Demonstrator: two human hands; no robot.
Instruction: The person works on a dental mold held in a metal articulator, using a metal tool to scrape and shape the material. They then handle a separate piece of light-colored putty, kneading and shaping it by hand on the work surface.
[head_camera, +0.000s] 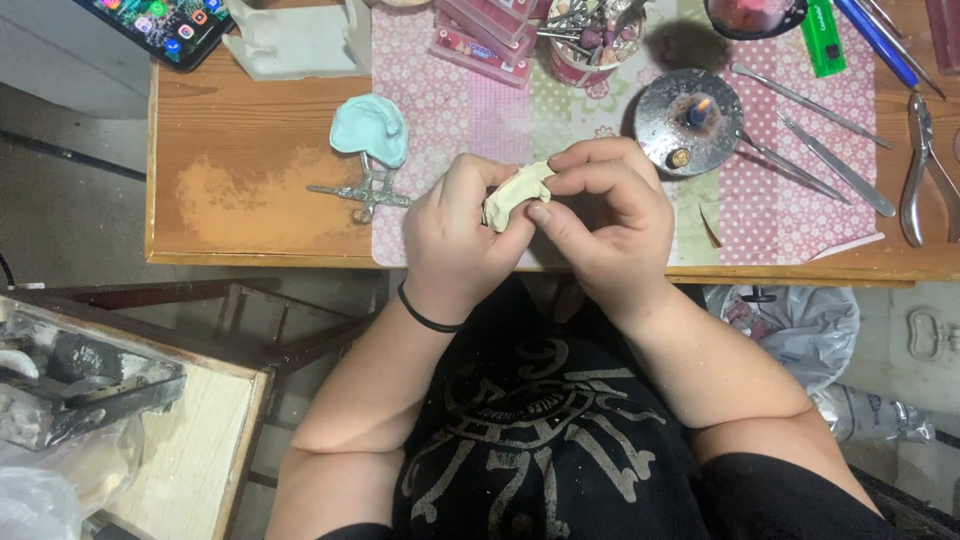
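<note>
At the near edge of the wooden table (250, 215), just above the lap: a small cream-coloured cast (515, 195), pinched between both hands. Left hand (455, 240) curled under and around its lower end, thumb and forefinger closed on it, a black band (425, 318) at the wrist. Right hand (610, 215) folded over the upper end, fingertips pressed to the top, thumb against the side. Probably a plaster dental model, though mostly hidden by fingers. Beneath and behind, a pink dotted mat (800, 215). Just left of the hands, a pale blue-green mould (370, 128) sitting on a metal tray handle (362, 192). Just right and beyond, a round metal burner (688, 120) with a small flame. Farther right, several slim metal hand tools (820, 165) laid side by side, and pliers (922, 170) near the table's end. At the far left corner, a phone (165, 25), screen lit.
</note>
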